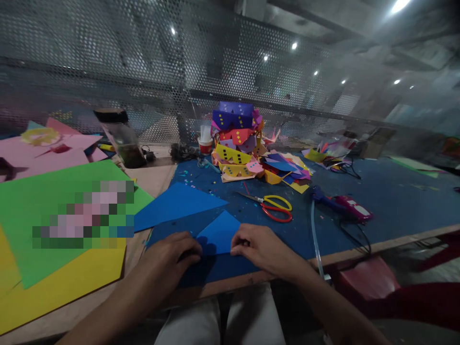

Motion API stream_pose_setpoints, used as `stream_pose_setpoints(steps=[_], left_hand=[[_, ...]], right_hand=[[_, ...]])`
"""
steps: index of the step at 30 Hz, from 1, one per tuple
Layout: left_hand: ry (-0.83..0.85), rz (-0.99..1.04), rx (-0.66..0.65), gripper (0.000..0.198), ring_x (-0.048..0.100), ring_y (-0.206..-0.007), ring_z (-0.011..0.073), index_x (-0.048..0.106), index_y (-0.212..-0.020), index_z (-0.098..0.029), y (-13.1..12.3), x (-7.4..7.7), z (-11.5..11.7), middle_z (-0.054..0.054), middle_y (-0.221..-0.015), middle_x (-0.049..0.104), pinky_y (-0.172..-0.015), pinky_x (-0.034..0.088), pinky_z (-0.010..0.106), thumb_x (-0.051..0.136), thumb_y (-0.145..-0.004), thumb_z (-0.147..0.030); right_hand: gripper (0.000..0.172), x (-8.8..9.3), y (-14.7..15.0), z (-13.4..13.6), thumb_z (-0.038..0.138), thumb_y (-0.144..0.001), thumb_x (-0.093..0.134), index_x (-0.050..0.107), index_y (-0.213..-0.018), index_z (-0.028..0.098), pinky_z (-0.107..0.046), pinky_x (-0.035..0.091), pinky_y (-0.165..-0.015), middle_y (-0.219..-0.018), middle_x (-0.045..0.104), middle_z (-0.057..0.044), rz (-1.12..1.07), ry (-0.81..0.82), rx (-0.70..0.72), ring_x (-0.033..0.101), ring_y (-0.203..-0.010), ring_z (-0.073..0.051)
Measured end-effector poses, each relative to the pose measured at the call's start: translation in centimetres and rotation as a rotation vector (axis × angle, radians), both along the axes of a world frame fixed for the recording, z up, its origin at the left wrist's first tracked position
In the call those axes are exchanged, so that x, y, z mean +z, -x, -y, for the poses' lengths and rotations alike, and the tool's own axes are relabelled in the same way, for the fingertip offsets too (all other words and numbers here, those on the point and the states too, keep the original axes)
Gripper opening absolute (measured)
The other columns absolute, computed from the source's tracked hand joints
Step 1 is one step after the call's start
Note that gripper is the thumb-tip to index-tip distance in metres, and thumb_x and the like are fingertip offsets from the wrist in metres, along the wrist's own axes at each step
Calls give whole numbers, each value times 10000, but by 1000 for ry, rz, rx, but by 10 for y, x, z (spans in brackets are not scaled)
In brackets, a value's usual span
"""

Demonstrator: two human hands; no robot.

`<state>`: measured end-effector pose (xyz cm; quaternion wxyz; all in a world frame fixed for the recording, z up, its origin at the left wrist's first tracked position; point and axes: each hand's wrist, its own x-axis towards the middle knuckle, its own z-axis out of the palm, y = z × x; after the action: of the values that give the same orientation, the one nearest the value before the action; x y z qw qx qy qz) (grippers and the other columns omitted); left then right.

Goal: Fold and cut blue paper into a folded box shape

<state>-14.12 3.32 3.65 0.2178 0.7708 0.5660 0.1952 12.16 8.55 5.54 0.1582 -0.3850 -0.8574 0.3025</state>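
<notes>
A small folded-looking blue triangle of paper lies on the dark blue work surface close to the front edge. My left hand has its fingers curled and pressed on the triangle's left corner. At the right corner, my right hand pinches the paper between thumb and bent fingers. Beyond my left hand lies a larger blue sheet, flat and pointed to the right. Scissors with one yellow and one red handle rest past my right hand, blades pointing left.
Green paper and yellow paper cover the left side. A dark-lidded jar stands behind. Decorated paper crowns are stacked beside coloured scraps. A glue gun, its glue stick hanging over the edge, lies right with a cable.
</notes>
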Motion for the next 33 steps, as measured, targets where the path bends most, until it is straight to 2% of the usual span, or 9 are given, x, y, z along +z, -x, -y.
stream_pose_setpoints(steps=[10, 19, 24, 29, 33], left_hand=[[73, -27, -8, 158, 679, -793, 198, 736, -825, -261, -1, 13, -9, -12, -852, 742, -717, 439, 289, 587, -873, -240], [56, -40, -15, 167, 670, -756, 195, 741, -811, -270, 0, 10, -11, -8, -849, 744, -684, 444, 285, 585, -859, -234], [72, -43, -14, 158, 677, -784, 202, 735, -816, -272, -1, 12, -12, -10, -864, 744, -705, 441, 291, 588, -867, -244], [-2, -62, 21, 129, 667, -776, 206, 720, -794, -271, 5, 9, -6, -11, -834, 729, -699, 446, 285, 616, -867, -290], [-17, -62, -26, 156, 678, -795, 200, 736, -845, -273, 13, 7, -2, -1, -870, 733, -717, 465, 283, 586, -888, -258]], right_hand=[[72, 2, 0, 4, 259, -897, 755, 732, -886, 191, -238, 440, -700, -889, 702, -3, 51, 13, -64, 647, -807, -143], [23, -2, -29, 10, 205, -914, 738, 730, -894, 213, -257, 458, -778, -914, 686, 2, -5, -74, -61, 641, -903, -160], [62, -1, -28, 8, 207, -960, 678, 726, -921, 208, -263, 453, -815, -936, 700, -5, -9, -78, -46, 643, -931, -160], [55, 1, -27, 6, 202, -946, 691, 737, -915, 206, -253, 445, -784, -936, 709, -4, 19, -58, -52, 651, -905, -155], [65, -1, -28, 5, 218, -945, 692, 747, -912, 212, -252, 445, -769, -926, 705, -4, 39, -63, -54, 649, -896, -155]])
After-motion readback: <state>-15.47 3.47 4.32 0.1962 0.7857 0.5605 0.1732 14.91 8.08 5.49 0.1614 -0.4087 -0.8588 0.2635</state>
